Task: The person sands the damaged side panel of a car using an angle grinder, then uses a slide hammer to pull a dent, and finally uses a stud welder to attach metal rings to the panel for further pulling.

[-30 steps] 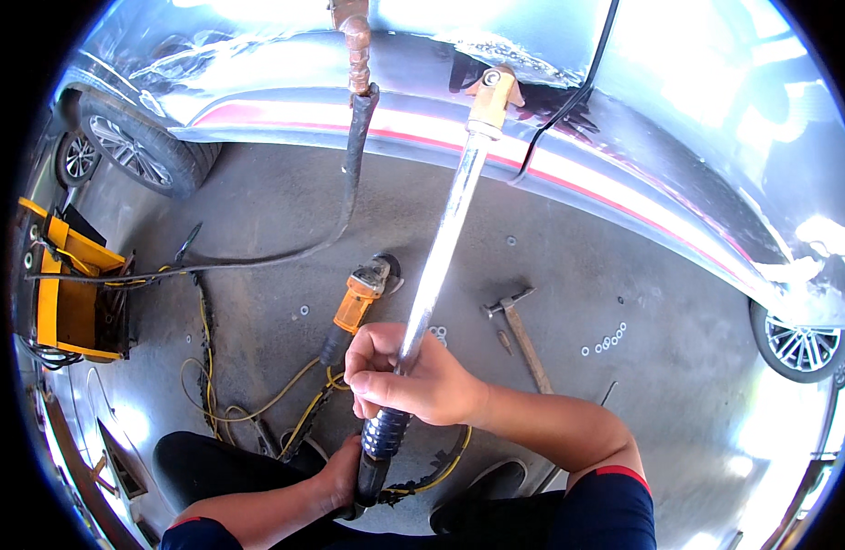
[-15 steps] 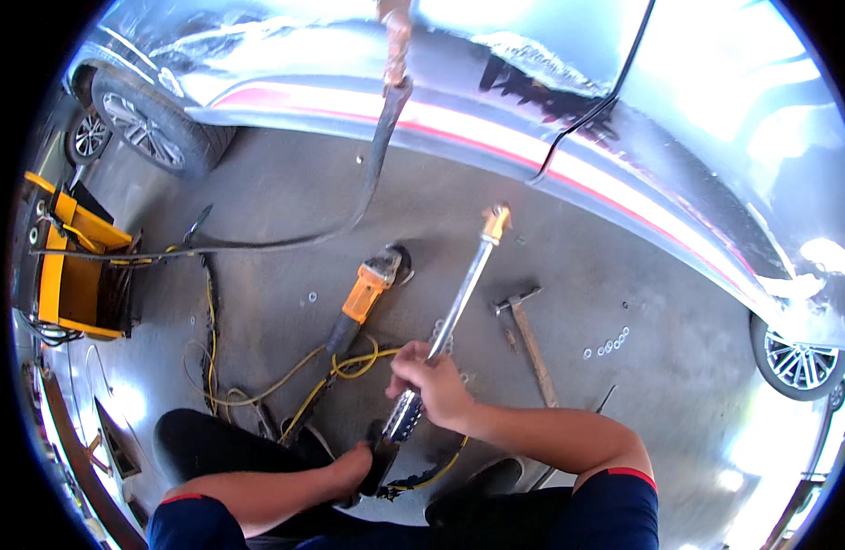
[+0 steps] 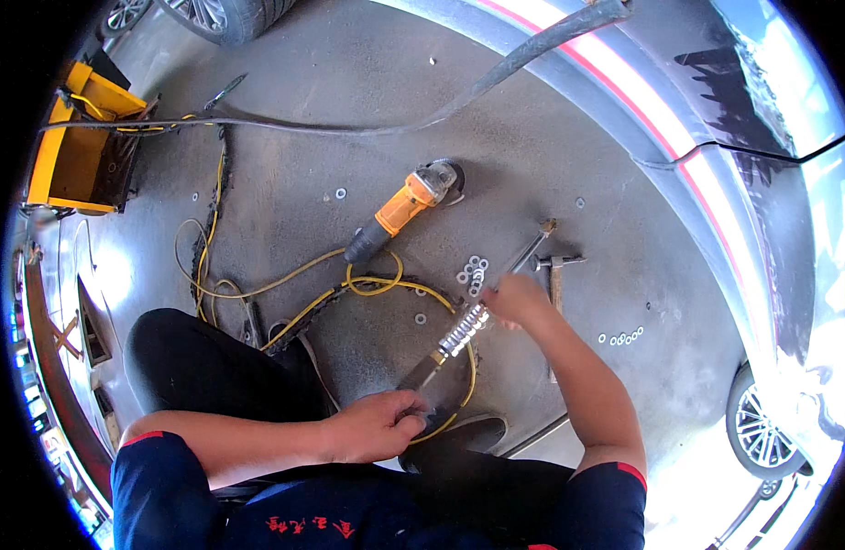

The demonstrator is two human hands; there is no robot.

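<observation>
A slide hammer point(image 3: 464, 330) slants across in front of me, with a ribbed chrome weight, a thin shaft and a dark handle. My left hand point(image 3: 382, 425) is closed around its handle end near my lap. My right hand point(image 3: 516, 299) is closed around the tool by the weight's upper end; the exact spot under its fingers is hidden. The shaft's brownish tip point(image 3: 549, 225) points away to the upper right, over the floor. Just left of my right hand lie several metal washers point(image 3: 473, 269). A hammer point(image 3: 557, 277) lies beneath and beyond my right forearm.
An orange angle grinder point(image 3: 404, 206) lies on the floor, its yellow cord point(image 3: 305, 406) looping toward my legs. A yellow machine cart point(image 3: 85, 137) stands at left, with a thick black cable point(image 3: 349, 130) running rightward. The car's side point(image 3: 679, 137) borders the right. More washers point(image 3: 621, 339) lie farther right.
My view has turned down and away from the car panel. The slide hammer's tip has dropped away from near the sill, and my right hand has shifted up along the tool.
</observation>
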